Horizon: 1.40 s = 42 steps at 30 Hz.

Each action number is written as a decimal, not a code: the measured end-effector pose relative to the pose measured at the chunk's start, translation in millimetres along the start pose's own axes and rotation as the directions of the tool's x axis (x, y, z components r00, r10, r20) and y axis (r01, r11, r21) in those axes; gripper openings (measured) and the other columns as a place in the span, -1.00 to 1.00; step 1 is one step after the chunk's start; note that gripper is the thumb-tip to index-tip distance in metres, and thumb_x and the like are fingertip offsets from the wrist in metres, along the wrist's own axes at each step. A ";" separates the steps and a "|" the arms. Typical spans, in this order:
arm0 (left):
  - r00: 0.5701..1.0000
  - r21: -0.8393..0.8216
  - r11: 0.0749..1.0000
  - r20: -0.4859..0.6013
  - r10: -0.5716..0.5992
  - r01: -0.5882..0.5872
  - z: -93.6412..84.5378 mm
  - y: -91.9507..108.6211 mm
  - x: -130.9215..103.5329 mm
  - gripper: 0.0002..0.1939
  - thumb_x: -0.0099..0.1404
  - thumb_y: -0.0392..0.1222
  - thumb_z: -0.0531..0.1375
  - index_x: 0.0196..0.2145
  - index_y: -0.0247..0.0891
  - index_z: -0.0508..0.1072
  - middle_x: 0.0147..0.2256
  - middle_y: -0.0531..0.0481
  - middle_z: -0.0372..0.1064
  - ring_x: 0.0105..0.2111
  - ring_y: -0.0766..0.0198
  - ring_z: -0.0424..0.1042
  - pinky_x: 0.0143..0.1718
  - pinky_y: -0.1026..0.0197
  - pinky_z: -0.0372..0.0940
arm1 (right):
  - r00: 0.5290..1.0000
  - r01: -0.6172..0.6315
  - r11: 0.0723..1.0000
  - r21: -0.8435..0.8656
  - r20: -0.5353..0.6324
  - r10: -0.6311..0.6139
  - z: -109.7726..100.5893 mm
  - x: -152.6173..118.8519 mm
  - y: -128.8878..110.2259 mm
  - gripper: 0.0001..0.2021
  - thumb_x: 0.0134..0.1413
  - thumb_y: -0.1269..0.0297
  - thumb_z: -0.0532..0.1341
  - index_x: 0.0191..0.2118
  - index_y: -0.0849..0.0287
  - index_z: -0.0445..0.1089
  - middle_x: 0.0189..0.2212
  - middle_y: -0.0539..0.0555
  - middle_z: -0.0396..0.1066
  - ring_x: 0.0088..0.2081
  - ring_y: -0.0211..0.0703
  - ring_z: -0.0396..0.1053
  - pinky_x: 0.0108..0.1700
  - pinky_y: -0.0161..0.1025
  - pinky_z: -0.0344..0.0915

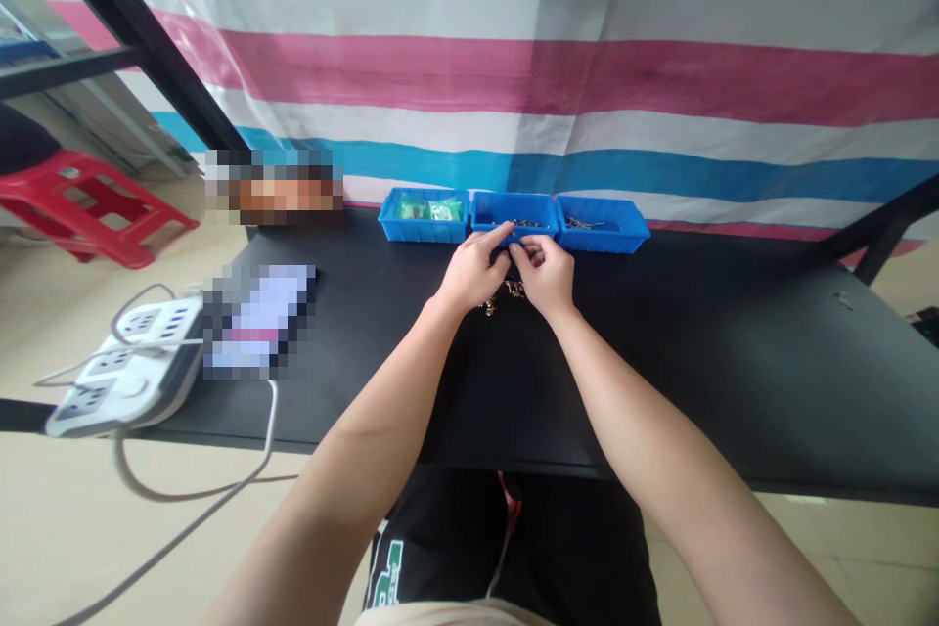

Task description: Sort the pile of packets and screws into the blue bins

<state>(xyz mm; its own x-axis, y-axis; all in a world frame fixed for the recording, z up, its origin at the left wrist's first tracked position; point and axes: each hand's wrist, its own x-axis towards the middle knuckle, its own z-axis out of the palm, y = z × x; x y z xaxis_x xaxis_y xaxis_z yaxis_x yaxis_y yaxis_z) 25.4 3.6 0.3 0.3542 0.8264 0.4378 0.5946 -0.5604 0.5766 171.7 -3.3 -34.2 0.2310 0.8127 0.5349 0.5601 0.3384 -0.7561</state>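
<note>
My left hand point(475, 271) and my right hand point(547, 274) meet at the front of the middle blue bin point(484, 215). The left index finger stretches toward the bin while the thumb bends in beneath it. My right hand is curled, its thumb and fingers pinched together close to the left fingertips. Whatever sits between the fingers is too small and hidden to name. Just below the hands, small shiny brass-coloured metal pieces point(488, 307) lie on the black table point(506, 381). More small metal pieces point(520, 223) show inside the middle bin, partly covered by my fingers.
Left of the middle bin, a blue bin point(422, 233) holds green-and-clear packets point(429, 209); on its right, another blue bin point(616, 233) contains thin metal pieces point(583, 224). A pixelated flat object point(264, 318) and a corded white power strip point(128, 367) occupy the left side. A red stool point(103, 201) stands beyond.
</note>
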 end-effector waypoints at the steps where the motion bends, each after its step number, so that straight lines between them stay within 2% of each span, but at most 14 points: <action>1: 1.000 0.039 0.999 -0.003 -0.001 0.001 -0.9 -1.8 0.5 -0.42 0.31 -0.31 0.06 0.28 -0.21 0.32 0.23 -0.10 0.33 0.21 0.09 0.30 0.25 0.03 0.19 | 1.000 0.003 1.000 -0.009 0.000 -0.003 0.2 0.1 1.1 -0.70 0.15 0.03 0.20 -0.22 0.18 0.47 -0.34 0.14 0.55 -0.38 -0.14 0.46 -0.26 -0.20 0.41; 4: 0.999 0.183 0.982 0.021 -0.049 0.045 -3.1 -6.5 1.1 -0.27 0.25 -0.31 0.05 0.38 -0.21 0.13 0.37 -0.12 0.05 0.37 -0.04 0.01 0.32 -0.14 0.01 | 1.000 0.013 0.999 -0.047 0.013 -0.012 0.7 0.3 3.0 -0.72 0.17 0.08 0.16 -0.21 0.19 0.46 -0.35 0.15 0.55 -0.36 -0.12 0.48 -0.23 -0.19 0.42; 7: 0.988 0.293 0.951 0.080 -0.133 0.104 -3.2 -9.5 0.9 -0.16 0.22 -0.27 0.05 0.44 -0.22 -0.05 0.44 -0.12 -0.17 0.43 -0.15 -0.24 0.32 -0.28 -0.11 | 0.999 0.021 0.995 -0.101 0.042 -0.017 1.3 0.1 3.1 -0.75 0.17 0.14 0.14 -0.21 0.17 0.46 -0.35 0.13 0.54 -0.34 -0.10 0.49 -0.19 -0.18 0.42; 11: 0.974 0.364 0.921 0.122 -0.191 0.135 -0.9 -11.2 0.9 -0.11 0.21 -0.24 0.05 0.45 -0.22 -0.16 0.45 -0.12 -0.29 0.43 -0.23 -0.38 0.30 -0.40 -0.21 | 0.997 0.039 0.995 -0.097 0.065 -0.033 1.8 -0.7 2.9 -0.78 0.15 0.18 0.15 -0.22 0.18 0.46 -0.38 0.11 0.54 -0.33 -0.09 0.50 -0.16 -0.17 0.42; 18: 0.969 0.438 0.890 0.137 -0.205 0.127 -1.2 -10.2 1.5 -0.14 0.23 -0.19 0.05 0.45 -0.26 -0.12 0.45 -0.10 -0.29 0.43 -0.23 -0.36 0.31 -0.38 -0.23 | 0.995 0.052 0.995 -0.081 0.090 -0.044 2.2 -1.3 4.9 -0.79 0.13 0.20 0.15 -0.23 0.18 0.46 -0.39 0.11 0.54 -0.32 -0.08 0.50 -0.15 -0.16 0.41; 24: 0.961 0.509 0.853 0.161 -0.225 0.115 -6.6 -5.5 1.1 -0.15 0.24 -0.15 0.04 0.44 -0.25 -0.09 0.45 -0.05 -0.26 0.43 -0.17 -0.28 0.32 -0.30 -0.16 | 0.995 0.071 0.996 -0.056 0.073 -0.067 3.7 -1.0 7.2 -0.80 0.11 0.21 0.16 -0.26 0.18 0.47 -0.42 0.10 0.53 -0.36 -0.07 0.50 -0.19 -0.15 0.41; 30: 0.969 0.490 0.861 0.116 -0.219 0.136 -7.6 -6.2 0.5 -0.16 0.20 -0.18 0.05 0.43 -0.26 -0.02 0.44 -0.08 -0.17 0.41 -0.20 -0.20 0.29 -0.33 -0.10 | 0.992 0.070 0.995 -0.077 0.106 -0.062 3.1 -1.4 6.9 -0.82 0.12 0.23 0.16 -0.27 0.16 0.47 -0.42 0.09 0.53 -0.37 -0.08 0.49 -0.21 -0.16 0.40; 42: 0.975 0.473 0.872 0.102 -0.197 0.127 -5.8 -7.5 0.0 -0.20 0.20 -0.20 0.08 0.39 -0.30 0.08 0.43 -0.14 -0.13 0.39 -0.25 -0.15 0.27 -0.37 -0.06 | 0.983 0.086 0.994 -0.068 0.171 -0.074 3.1 -1.5 7.7 -0.86 0.11 0.25 0.18 -0.29 0.16 0.47 -0.44 0.07 0.53 -0.38 -0.10 0.49 -0.24 -0.20 0.38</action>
<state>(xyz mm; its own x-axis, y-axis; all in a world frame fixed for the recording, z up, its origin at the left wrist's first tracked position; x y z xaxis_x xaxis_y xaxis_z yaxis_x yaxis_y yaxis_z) 16.7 7.5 -0.1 0.3014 0.9221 0.2428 0.9050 -0.3569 0.2316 173.2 -0.5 -42.0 0.0501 0.8546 0.5169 0.6308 0.3742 -0.6798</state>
